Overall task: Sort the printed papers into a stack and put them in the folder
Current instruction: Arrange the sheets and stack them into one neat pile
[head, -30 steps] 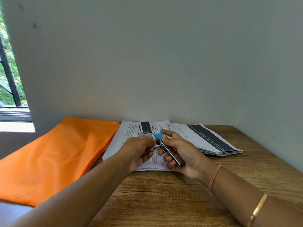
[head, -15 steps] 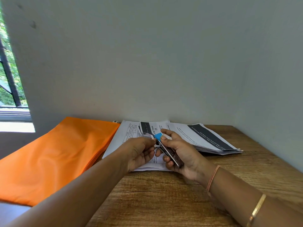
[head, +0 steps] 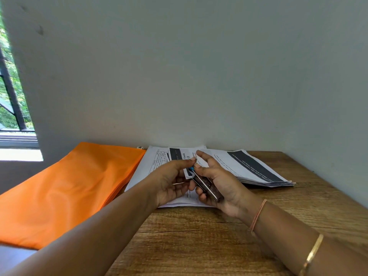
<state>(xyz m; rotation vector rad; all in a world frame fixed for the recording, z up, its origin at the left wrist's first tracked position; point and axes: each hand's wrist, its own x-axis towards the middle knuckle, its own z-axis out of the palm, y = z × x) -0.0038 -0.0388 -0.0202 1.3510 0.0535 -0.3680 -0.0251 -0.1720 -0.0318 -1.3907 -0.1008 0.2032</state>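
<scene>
Gripping a slim metal stapler (head: 207, 186) with a blue tip, the right hand (head: 223, 182) hangs over the printed papers (head: 251, 166) strewn at the far side of the table (head: 199, 240). The left hand (head: 169, 180) pinches one sheet's corner beside that tip. The orange folder (head: 69, 188) lies just left of them.

White printed papers (head: 249, 168) with dark bands, loosely fanned; orange folder (head: 69, 188) flat, just left.

Wooden worktop (head: 199, 236), grain and one thin crack showing. Orange folder (head: 69, 186) lies flat at left. Printed papers (head: 249, 168) lie just beside it, loosely fanned, at the back.
</scene>
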